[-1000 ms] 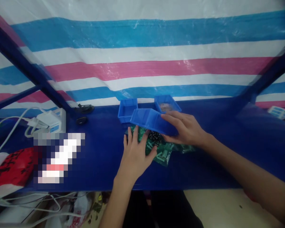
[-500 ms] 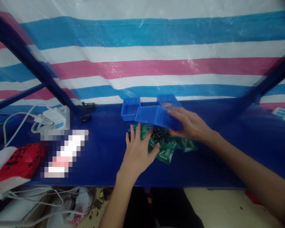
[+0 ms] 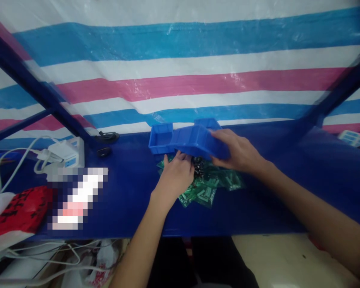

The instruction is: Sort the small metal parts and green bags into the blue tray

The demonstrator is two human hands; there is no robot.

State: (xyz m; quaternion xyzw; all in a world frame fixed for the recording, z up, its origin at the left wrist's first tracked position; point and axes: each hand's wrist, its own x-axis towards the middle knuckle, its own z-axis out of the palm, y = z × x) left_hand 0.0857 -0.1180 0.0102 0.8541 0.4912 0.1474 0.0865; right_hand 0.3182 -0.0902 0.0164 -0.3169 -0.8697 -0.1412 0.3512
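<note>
My right hand (image 3: 238, 151) grips the right end of a blue plastic bin (image 3: 195, 140), tilted over with its outside toward me. Below the bin lies a pile of small black parts (image 3: 199, 167), on and among clear green-tinted bags (image 3: 205, 192) of pale green pieces. My left hand (image 3: 177, 173) reaches in from the left beside the black parts, its fingertips at the bin's lower edge. Its little finger stands apart, while the thumb and some fingertips are hidden. Behind are another blue bin (image 3: 161, 138) and a third blue bin (image 3: 208, 123), partly covered by the tilted one.
On the left of the blue table (image 3: 126, 200) are a white power strip (image 3: 78, 152) with cables, a dark mouse-like object (image 3: 104, 152), a blurred-out patch and a red and white bag (image 3: 25, 210). A striped sheet (image 3: 180, 88) hangs behind, between blue frame posts.
My left hand has moved up toward the bin, and its spread fingers have drawn closer together. The bin in my right hand is tilted a little differently. The view has shifted slightly.
</note>
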